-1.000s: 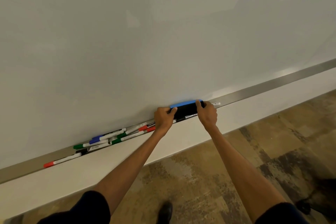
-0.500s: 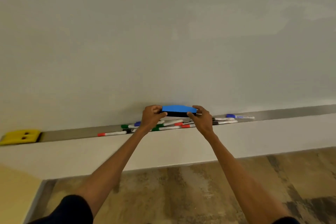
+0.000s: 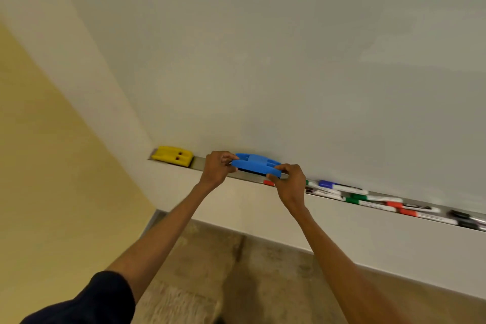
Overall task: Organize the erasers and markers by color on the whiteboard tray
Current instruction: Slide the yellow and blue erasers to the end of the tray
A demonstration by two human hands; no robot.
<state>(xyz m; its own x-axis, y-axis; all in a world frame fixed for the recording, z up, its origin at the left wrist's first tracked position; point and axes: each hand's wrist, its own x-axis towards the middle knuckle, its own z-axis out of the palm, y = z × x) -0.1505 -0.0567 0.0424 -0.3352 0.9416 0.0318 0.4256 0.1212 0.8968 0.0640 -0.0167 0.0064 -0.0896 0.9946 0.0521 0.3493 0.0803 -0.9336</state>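
Gripping the blue plastic eraser with the black felt underside by its two ends, left hand and right hand pinched shut, we've got it just above the metal whiteboard tray, near its left end by the yellow eraser, probably grouping erasers clear of the markers.

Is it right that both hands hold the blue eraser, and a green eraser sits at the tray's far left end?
Not quite. Both hands, left hand and right hand, do hold the blue eraser, but the head view shows the eraser at the tray's far left end is yellow.
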